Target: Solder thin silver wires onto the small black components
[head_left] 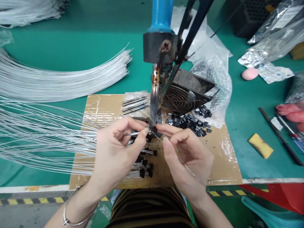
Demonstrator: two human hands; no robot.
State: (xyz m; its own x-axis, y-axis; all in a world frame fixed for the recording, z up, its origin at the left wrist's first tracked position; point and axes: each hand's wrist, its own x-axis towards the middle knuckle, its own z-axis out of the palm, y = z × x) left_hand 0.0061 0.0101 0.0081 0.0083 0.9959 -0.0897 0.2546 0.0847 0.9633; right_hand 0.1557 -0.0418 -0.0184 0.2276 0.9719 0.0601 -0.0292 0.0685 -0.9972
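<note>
A soldering iron [155, 91] with a blue handle is held tip-down above the cardboard. My left hand [116, 152] is closed in a pinch on a thin grey cable [132, 134], its end right at the iron's tip. Between thumb and fingers, my right hand [187, 155] grips a thin solder wire [190, 171], which runs up to the same spot. Fingertips of both hands partly hide the joint there. Below and beside my left hand lie grey cables with black connectors [144, 164] on their ends. Loose black connectors [190, 123] are heaped beyond my right hand.
A small fan [182, 96] stands behind the iron, beside bubble wrap [213, 85]. Metal rods [135, 104] rest on a pale block. A cable bundle [71, 79] spreads across the left. To the right are a yellow sponge [260, 145] and a dark stick [280, 136].
</note>
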